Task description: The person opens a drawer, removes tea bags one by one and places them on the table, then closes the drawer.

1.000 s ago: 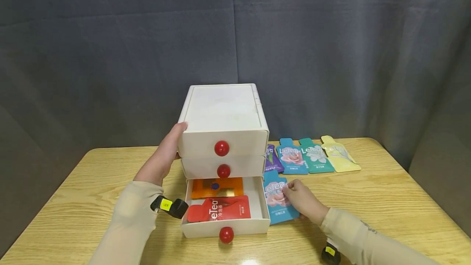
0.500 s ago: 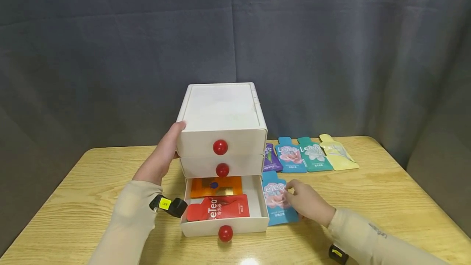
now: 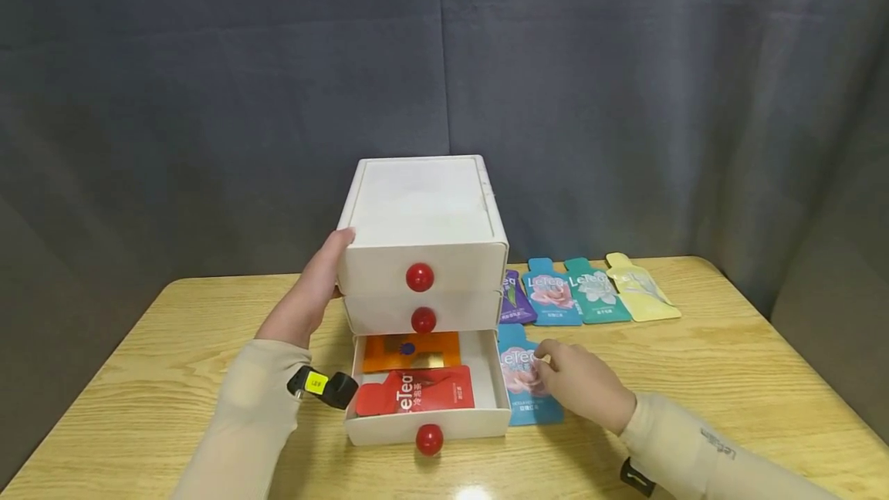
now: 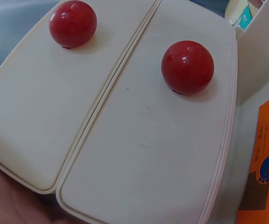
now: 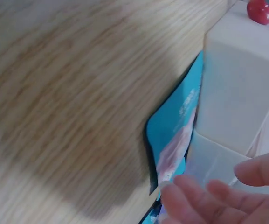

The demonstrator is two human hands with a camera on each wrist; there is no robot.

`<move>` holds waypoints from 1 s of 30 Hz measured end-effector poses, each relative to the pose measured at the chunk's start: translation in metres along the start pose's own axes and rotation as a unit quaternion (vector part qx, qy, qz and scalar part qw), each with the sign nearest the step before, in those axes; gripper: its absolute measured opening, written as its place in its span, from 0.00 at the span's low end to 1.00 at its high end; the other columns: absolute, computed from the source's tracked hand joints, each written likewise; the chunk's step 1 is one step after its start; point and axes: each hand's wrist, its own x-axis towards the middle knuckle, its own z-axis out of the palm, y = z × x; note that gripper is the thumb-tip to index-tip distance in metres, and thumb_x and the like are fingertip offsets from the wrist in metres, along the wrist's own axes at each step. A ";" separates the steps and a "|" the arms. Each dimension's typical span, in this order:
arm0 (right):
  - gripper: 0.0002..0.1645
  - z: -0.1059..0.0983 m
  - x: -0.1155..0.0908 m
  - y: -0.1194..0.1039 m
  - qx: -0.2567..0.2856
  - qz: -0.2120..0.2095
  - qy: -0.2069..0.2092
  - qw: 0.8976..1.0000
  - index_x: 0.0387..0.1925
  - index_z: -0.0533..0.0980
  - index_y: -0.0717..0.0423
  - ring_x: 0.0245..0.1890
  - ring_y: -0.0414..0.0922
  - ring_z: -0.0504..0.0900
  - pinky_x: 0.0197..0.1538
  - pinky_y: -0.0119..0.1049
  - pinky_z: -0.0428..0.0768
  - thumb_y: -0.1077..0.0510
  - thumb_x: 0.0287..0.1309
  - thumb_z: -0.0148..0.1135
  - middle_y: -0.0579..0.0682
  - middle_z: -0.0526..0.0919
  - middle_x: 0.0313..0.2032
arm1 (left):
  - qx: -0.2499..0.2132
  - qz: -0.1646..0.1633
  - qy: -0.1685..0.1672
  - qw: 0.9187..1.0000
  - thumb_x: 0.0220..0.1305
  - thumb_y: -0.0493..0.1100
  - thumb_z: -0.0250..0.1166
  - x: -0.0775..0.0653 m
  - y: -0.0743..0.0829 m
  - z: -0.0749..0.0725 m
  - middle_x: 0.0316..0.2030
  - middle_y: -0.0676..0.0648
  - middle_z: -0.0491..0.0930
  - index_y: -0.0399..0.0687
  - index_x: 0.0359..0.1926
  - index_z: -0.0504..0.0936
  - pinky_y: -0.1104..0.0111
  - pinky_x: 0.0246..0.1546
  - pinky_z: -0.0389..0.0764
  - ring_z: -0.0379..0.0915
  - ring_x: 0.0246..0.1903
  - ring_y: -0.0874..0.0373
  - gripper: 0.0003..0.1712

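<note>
My left hand (image 3: 305,288) holds the left side of a white drawer cabinet (image 3: 424,207), its thumb at the top front edge. In the left wrist view, part of that hand shows at the lower left corner. A blue tea sachet (image 3: 522,406) with a pink flower lies on the table against the right side of the pulled-out bottom drawer (image 3: 382,433). My right hand (image 3: 586,384) is at the sachet's right edge. In the right wrist view its fingertips reach the sachet, while the thumb stands apart from the fingers.
Inside the bottom drawer lie a red sachet (image 3: 444,390) and an orange packet (image 3: 389,353). The two upper drawers are closed, with red knobs (image 3: 420,277). Behind, right of the cabinet, purple (image 3: 515,307), blue (image 3: 553,299), green (image 3: 599,299) and yellow (image 3: 642,295) sachets lie in a row.
The blue sachet has turned slightly, and its side now runs more in line with the drawer. My right thumb and forefinger have parted. The left hand keeps its place on the cabinet.
</note>
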 end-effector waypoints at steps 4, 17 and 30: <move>0.10 -0.002 -0.003 -0.003 0.042 -0.010 0.012 0.999 0.43 0.78 0.65 0.20 0.42 0.69 0.25 0.37 0.67 0.63 0.65 0.55 0.46 0.78 0.24 | 0.003 0.000 -0.003 1.000 0.69 0.67 0.30 0.000 0.000 0.000 0.68 0.37 0.53 0.45 0.74 0.51 0.44 0.64 0.50 0.47 0.66 0.42 0.42; 0.07 0.003 -0.006 -0.019 0.088 -0.133 0.039 0.986 0.40 0.81 0.62 0.31 0.42 0.74 0.34 0.33 0.77 0.67 0.62 0.60 0.49 0.82 0.35 | 0.003 -0.002 -0.001 1.000 0.69 0.66 0.30 0.001 0.000 0.000 0.68 0.36 0.52 0.47 0.75 0.48 0.43 0.64 0.50 0.46 0.66 0.41 0.42; 0.09 0.018 -0.005 -0.027 -0.014 -0.340 0.107 0.934 0.35 0.81 0.60 0.37 0.44 0.77 0.43 0.36 0.79 0.71 0.51 0.68 0.48 0.81 0.34 | 0.001 0.003 -0.007 1.000 0.69 0.67 0.29 0.000 0.000 -0.001 0.69 0.36 0.51 0.47 0.75 0.48 0.44 0.64 0.49 0.46 0.67 0.41 0.43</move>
